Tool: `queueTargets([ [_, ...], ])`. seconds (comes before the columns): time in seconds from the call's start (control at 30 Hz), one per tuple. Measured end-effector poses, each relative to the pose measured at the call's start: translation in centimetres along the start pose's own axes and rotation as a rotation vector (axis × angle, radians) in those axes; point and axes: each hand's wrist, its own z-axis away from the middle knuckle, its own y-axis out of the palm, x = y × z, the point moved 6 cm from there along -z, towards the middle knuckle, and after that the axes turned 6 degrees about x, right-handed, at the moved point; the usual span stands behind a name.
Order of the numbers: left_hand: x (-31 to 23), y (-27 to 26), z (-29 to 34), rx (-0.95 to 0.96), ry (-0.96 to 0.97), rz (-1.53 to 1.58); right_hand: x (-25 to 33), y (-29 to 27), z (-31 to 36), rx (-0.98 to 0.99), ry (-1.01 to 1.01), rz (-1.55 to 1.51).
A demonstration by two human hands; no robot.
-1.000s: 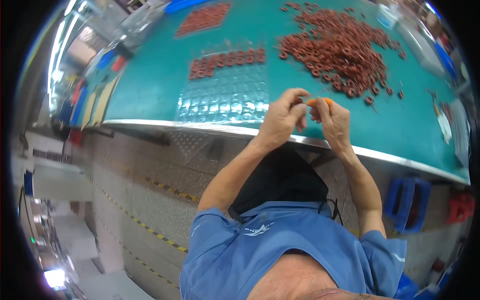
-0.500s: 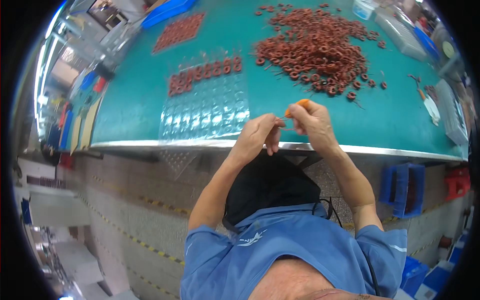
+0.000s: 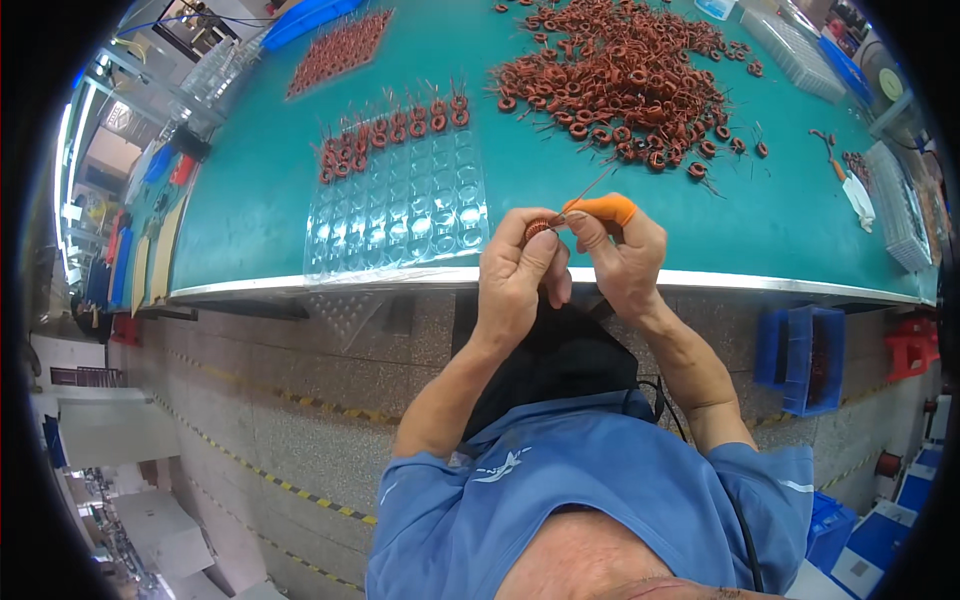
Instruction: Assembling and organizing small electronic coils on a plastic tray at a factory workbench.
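Observation:
Just over the table's front edge, my left hand [image 3: 518,270] pinches a copper-wound ring coil [image 3: 538,230] between thumb and fingers. One long wire lead [image 3: 590,190] sticks up from the coil toward the back right. My right hand [image 3: 628,258] is closed at the coil's right side, with thumb and forefinger pressed at the base of its leads. An orange cover [image 3: 604,208], seemingly a finger cot, sits over its forefinger. To the left of my hands lies a clear plastic blister tray [image 3: 400,215], its back rows filled with upright coils [image 3: 398,128].
A large heap of coils [image 3: 620,85] spreads over the green table [image 3: 560,170] at the back. Another filled tray [image 3: 340,52] lies at the far left beside a blue bin [image 3: 305,20]. Clear trays [image 3: 895,205] and an orange-handled tool [image 3: 836,165] are at the right. Blue crates [image 3: 812,360] stand below.
My right forefinger has come forward over the coil. The ring now shows in my left fingers, with its lead pointing up and away. The view has shifted slightly.

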Motion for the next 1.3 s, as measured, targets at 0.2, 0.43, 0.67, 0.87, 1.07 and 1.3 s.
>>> queueTargets([
  [0.2, 0.7, -0.5, 0.8, -0.005, -0.084, 0.122, -1.7, 1.2, 0.5, 0.049, 0.422, -0.611],
  [0.43, 2.3, -2.1, 0.3, -0.110, -0.094, 0.009, -3.5, -0.1, 0.9, -0.089, 0.450, -0.348],
  [0.67, -0.8, -2.0, -0.4, -0.055, 0.200, -0.815, -3.8, 0.5, 1.7, 0.004, 0.547, -0.441],
  [0.87, -2.9, -1.3, -1.5, 0.047, 0.463, -1.102, -3.5, 0.6, 1.8, 0.048, 0.595, -0.564],
  [1.07, -4.5, -0.3, -2.2, 0.306, 0.219, -1.124, -4.6, 1.6, 1.3, 0.174, 0.721, -0.793],
  [1.3, -4.5, -0.6, -2.7, 0.422, -0.023, -1.123, -3.1, 0.7, 0.2, 0.213, 0.644, -0.457],
])
